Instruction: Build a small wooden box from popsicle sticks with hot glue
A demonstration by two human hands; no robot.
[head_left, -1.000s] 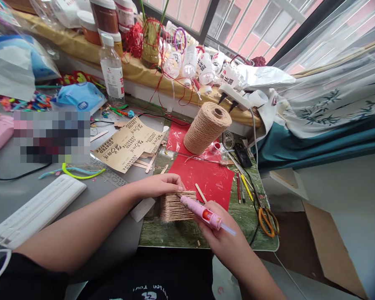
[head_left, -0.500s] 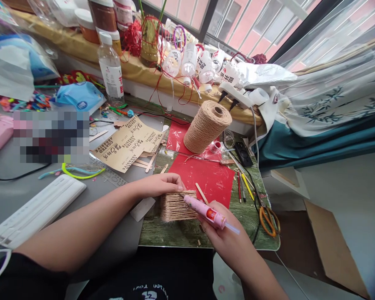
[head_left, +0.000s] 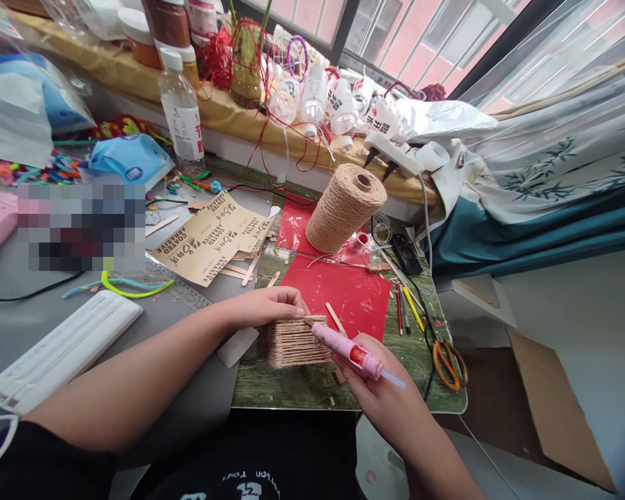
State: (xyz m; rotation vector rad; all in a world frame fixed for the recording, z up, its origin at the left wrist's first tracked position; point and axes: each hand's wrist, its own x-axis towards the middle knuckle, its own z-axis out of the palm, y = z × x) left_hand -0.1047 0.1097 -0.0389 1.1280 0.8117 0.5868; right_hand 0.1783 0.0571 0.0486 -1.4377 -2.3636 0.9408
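On the desk (head_left: 198,410), going left to right: one white keyboard (head_left: 57,354), one water bottle (head_left: 181,111), two sheets of sandpaper (head_left: 208,239). The left hand (head_left: 271,305) presses flat on one twine-wrapped block (head_left: 296,342), fingers closed over its top edge. One twine spool (head_left: 344,208) stands behind. The right hand (head_left: 375,389) is clamped around one pink glue gun (head_left: 351,352), nozzle touching the block. One pair of orange scissors (head_left: 448,364) lies furthest right.

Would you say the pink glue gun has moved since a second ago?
Yes. The pink glue gun in the right hand has slid rightward along the twine-wrapped piece, toward the orange scissors; the left hand stayed put.
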